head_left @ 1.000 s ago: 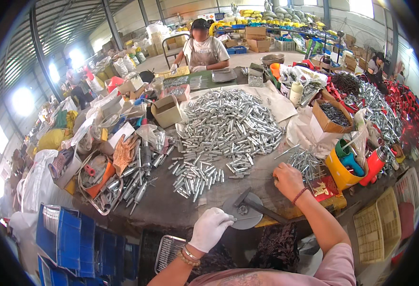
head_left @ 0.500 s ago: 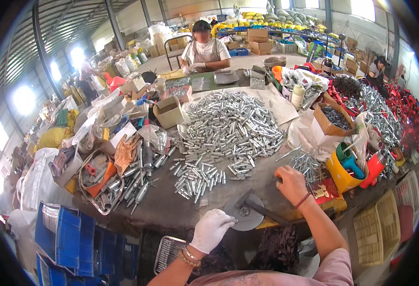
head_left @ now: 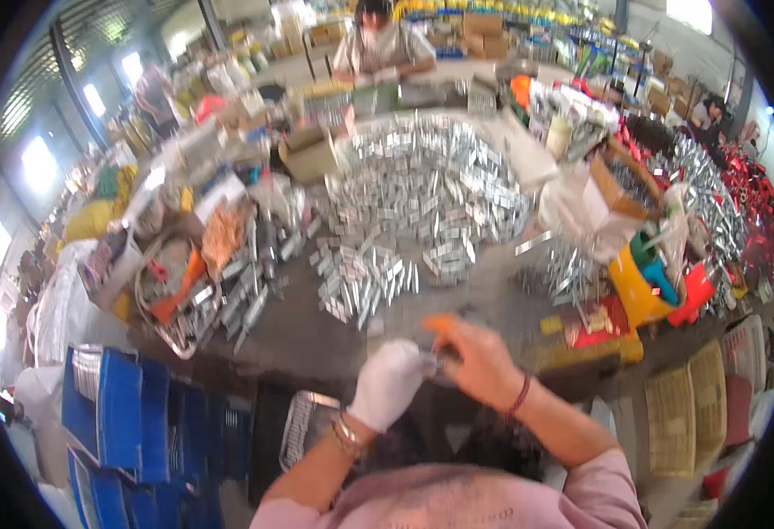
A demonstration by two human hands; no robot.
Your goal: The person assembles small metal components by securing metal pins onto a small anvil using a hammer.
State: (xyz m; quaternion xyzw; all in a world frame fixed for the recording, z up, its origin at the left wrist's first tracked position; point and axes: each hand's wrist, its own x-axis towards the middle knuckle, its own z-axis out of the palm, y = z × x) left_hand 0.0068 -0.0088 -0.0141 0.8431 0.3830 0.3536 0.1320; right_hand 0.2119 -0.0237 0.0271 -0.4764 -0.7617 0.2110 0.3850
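Dark tabletop (head_left: 493, 286) is seen just past the grip. Close together, the gloved left hand (head_left: 389, 383) and the bare right hand (head_left: 486, 366) are held curled inward; through blur, it cannot be told whether anything is clasped. Right of the grip, a red card (head_left: 614, 311) is laid; ahead, silvery metal pieces (head_left: 422, 194) are heaped; beyond these, another person (head_left: 383, 55) is seen.
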